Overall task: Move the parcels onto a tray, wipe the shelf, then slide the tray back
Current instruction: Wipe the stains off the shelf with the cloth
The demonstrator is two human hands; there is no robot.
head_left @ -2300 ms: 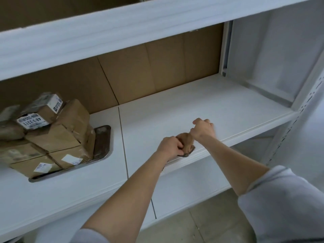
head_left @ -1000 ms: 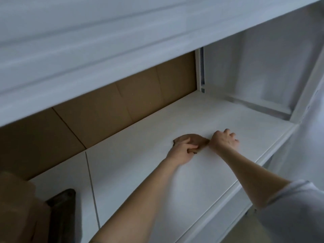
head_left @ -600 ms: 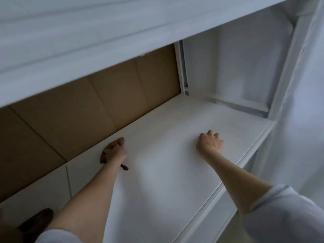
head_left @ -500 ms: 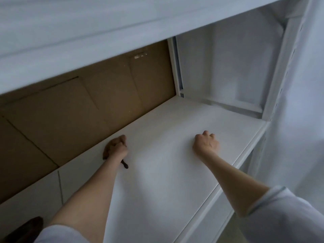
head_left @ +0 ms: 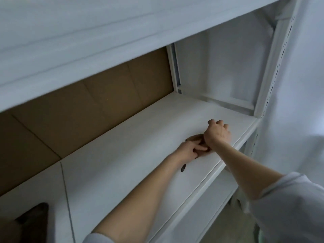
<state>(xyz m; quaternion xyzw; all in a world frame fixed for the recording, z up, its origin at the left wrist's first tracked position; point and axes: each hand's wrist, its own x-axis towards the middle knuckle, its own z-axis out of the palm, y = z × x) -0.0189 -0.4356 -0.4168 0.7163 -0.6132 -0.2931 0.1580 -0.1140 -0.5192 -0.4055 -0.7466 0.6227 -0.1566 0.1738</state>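
Cloth [head_left: 193,138], brown and bunched, lies on the white shelf [head_left: 140,155] near its front edge, toward the right end. The left grip [head_left: 190,152] holds it down with bent fingers laid over it, and the right grip [head_left: 217,135] sits curled just beside, touching the cloth, but whether it pinches the cloth cannot be told. Far off at the left, a corner of the dark tray [head_left: 35,220] shows on the shelf, well apart from both.
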